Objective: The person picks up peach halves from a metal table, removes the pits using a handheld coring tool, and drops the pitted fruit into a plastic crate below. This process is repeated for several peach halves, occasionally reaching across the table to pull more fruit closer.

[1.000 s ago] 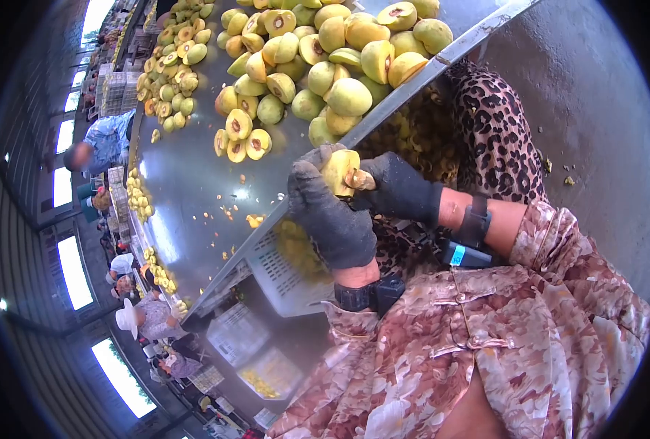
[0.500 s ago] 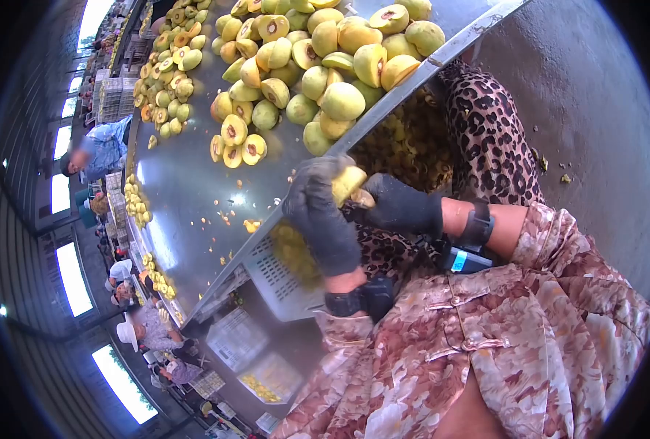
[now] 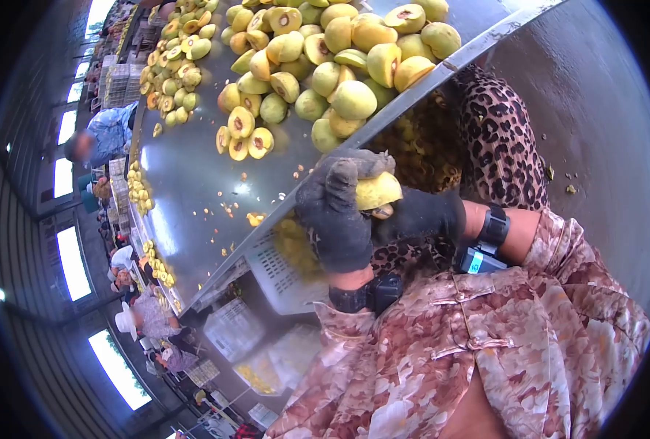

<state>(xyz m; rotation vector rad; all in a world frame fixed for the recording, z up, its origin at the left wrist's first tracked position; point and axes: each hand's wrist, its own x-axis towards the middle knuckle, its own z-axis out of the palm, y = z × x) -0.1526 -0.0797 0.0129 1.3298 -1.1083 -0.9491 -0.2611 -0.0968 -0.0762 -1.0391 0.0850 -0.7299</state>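
My left hand (image 3: 334, 214), in a dark glove, grips a yellow peach half (image 3: 378, 192) between thumb and fingers, just off the table edge. Close against the fruit's underside is my right hand (image 3: 421, 216), also gloved, its fingers curled. A small brownish, shiny tip (image 3: 382, 211) shows between the right hand and the fruit; I cannot make out what it belongs to. On the metal table (image 3: 193, 172) lies a pile of halved peaches (image 3: 354, 100), some with brown pit hollows facing up.
The table's raised metal edge (image 3: 413, 95) runs diagonally past my hands. Below it are a white perforated crate (image 3: 270, 274) with yellow pieces and a dark heap of fruit scraps (image 3: 413, 150) near my leg. Across the table, a person in blue (image 3: 109, 135) stands beside more fruit.
The peach half has turned, showing more of its rounded yellow side. My left fingers have shifted around it, and both hands appear slightly further right.
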